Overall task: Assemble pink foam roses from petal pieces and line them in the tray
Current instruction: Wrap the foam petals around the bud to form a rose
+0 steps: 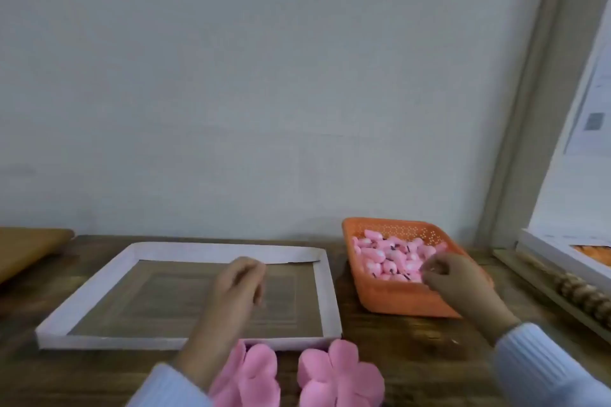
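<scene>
Wooden table (406, 337), orange basket's (393, 299) pink foam pieces (383, 259) beneath right hand (458, 279)

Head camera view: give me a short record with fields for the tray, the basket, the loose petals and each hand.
tray: white-rimmed tray, left of the basket; no roses in it
basket: orange basket, holding small pink foam pieces
petal pieces: two pink stacks on the table, in front of the tray's near rim
left hand: left hand over the tray, fingers loosely curled, nothing seen in it
right hand: right hand at the basket, fingertips among the foam pieces; grip too blurred to tell
</scene>
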### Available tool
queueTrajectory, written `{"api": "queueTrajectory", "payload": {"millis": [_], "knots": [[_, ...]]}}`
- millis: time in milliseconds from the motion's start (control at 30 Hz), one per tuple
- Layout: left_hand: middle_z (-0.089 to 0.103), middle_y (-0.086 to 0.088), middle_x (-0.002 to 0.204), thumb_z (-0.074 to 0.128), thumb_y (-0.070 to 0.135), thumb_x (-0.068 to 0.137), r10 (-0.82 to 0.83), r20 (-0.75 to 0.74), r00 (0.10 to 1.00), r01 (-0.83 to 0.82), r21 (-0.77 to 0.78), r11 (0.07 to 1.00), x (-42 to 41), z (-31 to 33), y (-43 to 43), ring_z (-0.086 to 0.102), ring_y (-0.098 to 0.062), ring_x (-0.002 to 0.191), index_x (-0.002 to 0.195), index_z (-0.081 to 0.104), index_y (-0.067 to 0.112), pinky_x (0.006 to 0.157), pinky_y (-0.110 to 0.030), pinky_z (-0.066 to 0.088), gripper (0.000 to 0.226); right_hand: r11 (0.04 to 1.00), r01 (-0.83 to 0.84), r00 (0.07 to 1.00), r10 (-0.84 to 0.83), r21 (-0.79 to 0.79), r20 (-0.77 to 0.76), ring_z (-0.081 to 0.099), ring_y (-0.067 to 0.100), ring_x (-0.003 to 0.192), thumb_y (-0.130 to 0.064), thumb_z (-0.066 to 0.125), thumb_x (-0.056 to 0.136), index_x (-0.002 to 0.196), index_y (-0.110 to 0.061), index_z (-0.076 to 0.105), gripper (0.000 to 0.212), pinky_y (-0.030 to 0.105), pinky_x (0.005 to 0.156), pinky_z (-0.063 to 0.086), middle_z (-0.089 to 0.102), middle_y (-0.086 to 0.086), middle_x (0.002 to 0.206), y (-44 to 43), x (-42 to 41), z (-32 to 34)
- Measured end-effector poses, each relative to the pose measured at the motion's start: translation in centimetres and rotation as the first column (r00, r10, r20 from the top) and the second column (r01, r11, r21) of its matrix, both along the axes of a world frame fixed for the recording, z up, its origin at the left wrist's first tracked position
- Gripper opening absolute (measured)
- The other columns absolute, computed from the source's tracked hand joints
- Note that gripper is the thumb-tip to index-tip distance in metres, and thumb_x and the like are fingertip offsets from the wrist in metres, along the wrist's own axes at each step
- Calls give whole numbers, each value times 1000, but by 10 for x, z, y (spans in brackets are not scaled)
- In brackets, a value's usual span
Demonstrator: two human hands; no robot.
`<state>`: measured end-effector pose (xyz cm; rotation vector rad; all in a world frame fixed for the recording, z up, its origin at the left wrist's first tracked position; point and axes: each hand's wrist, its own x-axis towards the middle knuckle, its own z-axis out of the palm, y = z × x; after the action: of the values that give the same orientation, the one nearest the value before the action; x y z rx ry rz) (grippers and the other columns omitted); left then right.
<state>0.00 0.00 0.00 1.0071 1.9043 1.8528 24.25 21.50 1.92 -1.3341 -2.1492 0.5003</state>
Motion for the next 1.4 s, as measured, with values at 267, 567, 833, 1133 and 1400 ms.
{"api": "queueTrajectory", "payload": {"millis": [267, 567, 833, 1133, 1400], "knots": [[57, 1, 59, 61, 17, 90, 164, -386, 908, -270, -238, 933, -14, -60, -2, 55, -13, 60, 71, 56, 24, 56, -29, 44, 21, 998, 60, 921, -46, -24, 388, 60, 27, 107, -14, 51, 91, 115, -10, 64, 27, 37, 95, 46, 64, 12, 122, 102, -60, -16], [60, 5, 64, 59, 15, 90, 115, -425, 898, -228, -225, 947, -21, -69, -5, 56, -10, 63, 72, 57, 24, 57, -31, 47, 21, 996, 83, 852, -89, 35, 515, 60, 27, 108, -27, 57, 90, 108, -14, 67, 25, 36, 91, 40, 67, 8, 113, 114, -88, -21], [59, 7, 64, 55, 20, 91, 169, -421, 891, -235, -108, 966, -21, -65, -17, 56, -5, 62, 74, 57, 26, 60, -32, 51, 18, 982, 167, 970, -147, 91, -193, 62, 27, 86, -16, 58, 87, 115, -4, 65, 32, 35, 81, 47, 70, 18, 103, 93, -77, 11], [60, 19, 115, 64, 46, 80, -193, -437, 878, 231, 33, 972, 10, -49, -30, 51, 4, 115, 127, 43, 41, 92, -3, 33, 52, 393, -821, 429, -57, -415, -902, 57, 6, 60, -8, 53, 91, 76, -6, 73, 26, 14, 57, 50, 67, 9, 78, -120, -68, -15], [69, 12, 108, 72, 23, 79, -623, -166, 765, 639, 68, 766, 42, -53, -38, 68, -11, 88, 134, 50, 32, 74, -22, 54, 59, 88, -840, 496, -277, -535, -823, 58, 5, 69, -26, 61, 84, 89, -15, 76, 19, 17, 57, 43, 67, 0, 87, -201, -68, -54]]}}
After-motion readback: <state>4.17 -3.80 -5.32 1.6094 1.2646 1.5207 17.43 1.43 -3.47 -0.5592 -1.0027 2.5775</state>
